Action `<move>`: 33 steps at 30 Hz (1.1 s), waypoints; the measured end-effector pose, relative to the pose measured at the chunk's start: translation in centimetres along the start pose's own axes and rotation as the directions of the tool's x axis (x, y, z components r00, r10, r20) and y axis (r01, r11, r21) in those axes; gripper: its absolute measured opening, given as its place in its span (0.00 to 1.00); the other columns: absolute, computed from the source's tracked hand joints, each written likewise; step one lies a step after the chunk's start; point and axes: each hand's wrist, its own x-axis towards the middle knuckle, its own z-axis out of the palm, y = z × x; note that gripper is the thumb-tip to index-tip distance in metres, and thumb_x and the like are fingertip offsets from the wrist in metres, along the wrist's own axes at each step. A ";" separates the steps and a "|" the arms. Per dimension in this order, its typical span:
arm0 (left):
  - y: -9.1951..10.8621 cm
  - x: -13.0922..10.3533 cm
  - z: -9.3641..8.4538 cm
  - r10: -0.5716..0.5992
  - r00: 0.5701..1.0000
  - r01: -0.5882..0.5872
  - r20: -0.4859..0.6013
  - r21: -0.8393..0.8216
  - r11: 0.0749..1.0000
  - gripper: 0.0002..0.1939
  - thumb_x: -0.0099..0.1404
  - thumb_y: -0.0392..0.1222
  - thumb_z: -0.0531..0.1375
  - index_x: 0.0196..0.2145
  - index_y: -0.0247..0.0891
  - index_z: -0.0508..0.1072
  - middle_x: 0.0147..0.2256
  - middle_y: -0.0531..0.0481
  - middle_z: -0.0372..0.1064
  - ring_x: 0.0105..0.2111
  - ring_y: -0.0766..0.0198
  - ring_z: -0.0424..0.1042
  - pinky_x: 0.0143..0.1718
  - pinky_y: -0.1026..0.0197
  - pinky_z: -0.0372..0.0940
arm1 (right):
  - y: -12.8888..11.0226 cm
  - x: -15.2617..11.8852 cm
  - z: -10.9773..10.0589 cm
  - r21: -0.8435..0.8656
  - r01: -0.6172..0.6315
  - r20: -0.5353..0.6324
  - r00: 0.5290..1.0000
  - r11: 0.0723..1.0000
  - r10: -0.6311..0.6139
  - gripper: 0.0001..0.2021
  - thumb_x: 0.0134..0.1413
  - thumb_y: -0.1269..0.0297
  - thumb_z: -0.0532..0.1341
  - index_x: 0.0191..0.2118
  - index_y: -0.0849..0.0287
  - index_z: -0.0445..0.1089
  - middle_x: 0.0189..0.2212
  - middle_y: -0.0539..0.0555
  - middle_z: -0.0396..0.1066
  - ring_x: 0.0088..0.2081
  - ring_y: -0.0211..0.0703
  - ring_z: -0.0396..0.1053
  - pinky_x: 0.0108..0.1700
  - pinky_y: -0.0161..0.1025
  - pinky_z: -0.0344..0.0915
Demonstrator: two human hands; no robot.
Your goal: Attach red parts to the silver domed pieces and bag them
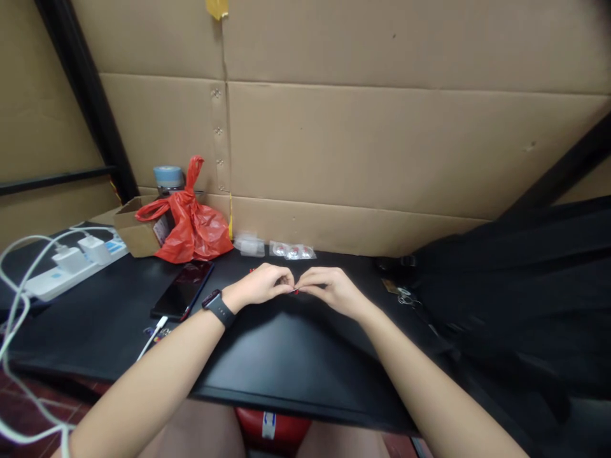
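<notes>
- Small red piece, held between the fingertips above the black tabletop; we see only a speck of it, since the fingers cover the rest, and its shape is hard to make out.
- Left hand: we find thumb and forefinger pinching the piece from one side, the other fingers curled; a dark watch sits on the wrist.
- Right hand: thumb and forefinger pinch at the same spot, tips meeting the left ones.
- Behind the left hand, we catch a red bit, mostly hidden.
- Near the back edge lie clear packets, their contents blurred to us.
- A red plastic bag partly hides a blue-lidded container and a cardboard box, whose printed label we cannot read.
- Below the table edge, a red object is cut off, its blue-and-white label too small for us to read.
- At right, dark fabric runs out of frame.
</notes>
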 end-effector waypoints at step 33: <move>-5.9 -2.4 -3.8 -0.223 0.967 0.243 -0.127 0.178 0.954 0.29 0.49 0.55 0.71 0.46 0.38 0.74 0.45 0.45 0.76 0.43 0.55 0.74 0.47 0.59 0.67 | 8.7 -4.5 -6.5 -0.245 -0.579 0.024 0.798 0.778 0.602 0.11 0.57 0.58 0.60 0.37 0.60 0.74 0.25 0.51 0.73 0.27 0.40 0.69 0.32 0.35 0.61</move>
